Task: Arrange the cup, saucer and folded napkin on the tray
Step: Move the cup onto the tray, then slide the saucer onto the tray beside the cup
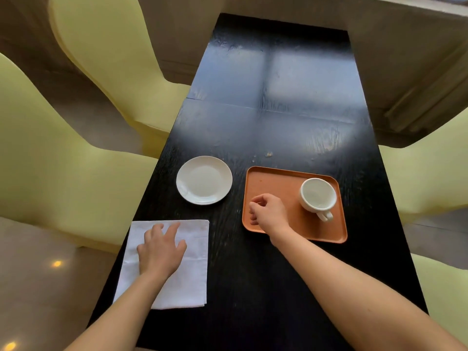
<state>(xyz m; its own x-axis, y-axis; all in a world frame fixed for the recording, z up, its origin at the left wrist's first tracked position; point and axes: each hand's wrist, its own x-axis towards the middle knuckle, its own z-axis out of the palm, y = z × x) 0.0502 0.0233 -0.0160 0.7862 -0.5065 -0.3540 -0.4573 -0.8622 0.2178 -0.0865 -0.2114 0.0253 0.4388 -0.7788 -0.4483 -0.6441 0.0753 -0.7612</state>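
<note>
Napkin (177, 262) partly under left hand (160, 252)

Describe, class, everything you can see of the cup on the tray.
The cup is plain white, ceramic by its look, round and wide-mouthed, with one loop handle turned toward the person. It stands upright and looks empty, on the right part of the orange tray. Only the tray touches it; the right hand rests apart, to its left.
</note>
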